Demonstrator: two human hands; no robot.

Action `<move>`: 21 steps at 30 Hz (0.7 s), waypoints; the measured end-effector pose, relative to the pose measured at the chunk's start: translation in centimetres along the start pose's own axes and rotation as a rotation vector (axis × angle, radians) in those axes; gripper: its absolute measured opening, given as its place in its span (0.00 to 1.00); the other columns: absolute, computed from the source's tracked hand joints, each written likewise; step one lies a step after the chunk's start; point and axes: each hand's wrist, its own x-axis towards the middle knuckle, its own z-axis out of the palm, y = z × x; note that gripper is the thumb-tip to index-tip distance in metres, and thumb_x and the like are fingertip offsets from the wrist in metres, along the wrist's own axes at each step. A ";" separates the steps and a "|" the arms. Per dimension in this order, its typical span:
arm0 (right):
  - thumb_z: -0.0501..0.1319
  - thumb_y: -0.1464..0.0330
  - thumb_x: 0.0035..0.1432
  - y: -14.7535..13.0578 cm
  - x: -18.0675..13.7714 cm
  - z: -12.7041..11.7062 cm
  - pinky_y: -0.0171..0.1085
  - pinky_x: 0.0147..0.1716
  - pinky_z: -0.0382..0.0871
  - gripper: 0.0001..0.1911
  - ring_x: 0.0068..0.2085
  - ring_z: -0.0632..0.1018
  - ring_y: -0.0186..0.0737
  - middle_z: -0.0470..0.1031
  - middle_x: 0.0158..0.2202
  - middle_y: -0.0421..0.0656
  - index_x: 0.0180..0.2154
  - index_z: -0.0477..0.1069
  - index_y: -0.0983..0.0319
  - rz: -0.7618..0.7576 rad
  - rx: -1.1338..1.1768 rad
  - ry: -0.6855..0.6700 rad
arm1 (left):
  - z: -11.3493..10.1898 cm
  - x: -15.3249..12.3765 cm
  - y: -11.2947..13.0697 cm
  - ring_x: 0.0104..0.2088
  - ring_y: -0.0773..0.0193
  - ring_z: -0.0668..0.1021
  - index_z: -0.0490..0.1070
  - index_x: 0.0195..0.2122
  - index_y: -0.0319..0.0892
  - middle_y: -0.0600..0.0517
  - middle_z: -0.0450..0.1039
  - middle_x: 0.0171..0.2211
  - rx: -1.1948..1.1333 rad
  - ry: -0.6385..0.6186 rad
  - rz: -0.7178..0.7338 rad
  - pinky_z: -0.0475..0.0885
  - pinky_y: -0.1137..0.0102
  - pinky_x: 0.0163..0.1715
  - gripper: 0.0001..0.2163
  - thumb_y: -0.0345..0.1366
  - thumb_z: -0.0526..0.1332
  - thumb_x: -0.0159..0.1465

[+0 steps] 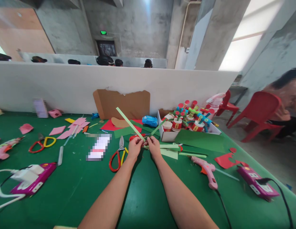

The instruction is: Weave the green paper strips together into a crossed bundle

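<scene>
My left hand (135,147) pinches a light green paper strip (127,118) that slants up and to the left. A dark green paper strip (159,127) rises to the right from my right hand (153,146), whose fingers are closed on it. The two strips meet between my fingertips; how they join is hidden. Beneath and beside my right hand lie more light green paper strips (170,146). Just left of my left hand rest scissors (118,156) with red and yellow handles.
A white box (165,136) of paper-cup figures stands at the back right. A pink glue gun (206,168) and a purple power strip (257,183) lie right; another power strip (40,181) and scissors (41,143) lie left. A cardboard piece (121,103) leans against the white partition (66,86).
</scene>
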 end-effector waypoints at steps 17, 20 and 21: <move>0.59 0.54 0.50 0.4 0.1 0.0 0.36 0.28 0.70 0.16 0.22 0.74 0.36 0.70 0.17 0.36 0.21 0.62 0.58 -0.019 -0.027 -0.003 | -0.1 0.0 0.0 0.20 0.69 0.70 0.67 0.21 0.41 0.55 0.69 0.17 -0.009 0.000 -0.006 0.64 0.74 0.22 0.13 0.45 0.66 0.46; 0.59 0.53 0.50 0.5 0.2 -0.1 0.36 0.29 0.70 0.18 0.22 0.74 0.35 0.69 0.17 0.36 0.21 0.61 0.58 -0.013 -0.016 0.000 | -0.1 0.0 -0.1 0.20 0.69 0.70 0.67 0.21 0.41 0.55 0.68 0.17 -0.007 0.000 0.002 0.64 0.74 0.22 0.14 0.46 0.66 0.46; 0.59 0.53 0.51 0.6 0.2 -0.1 0.36 0.28 0.70 0.18 0.22 0.73 0.35 0.69 0.17 0.36 0.21 0.61 0.58 -0.009 -0.011 0.002 | -0.1 0.0 -0.1 0.20 0.69 0.70 0.67 0.21 0.41 0.56 0.68 0.17 -0.007 0.001 0.004 0.64 0.74 0.22 0.14 0.46 0.66 0.46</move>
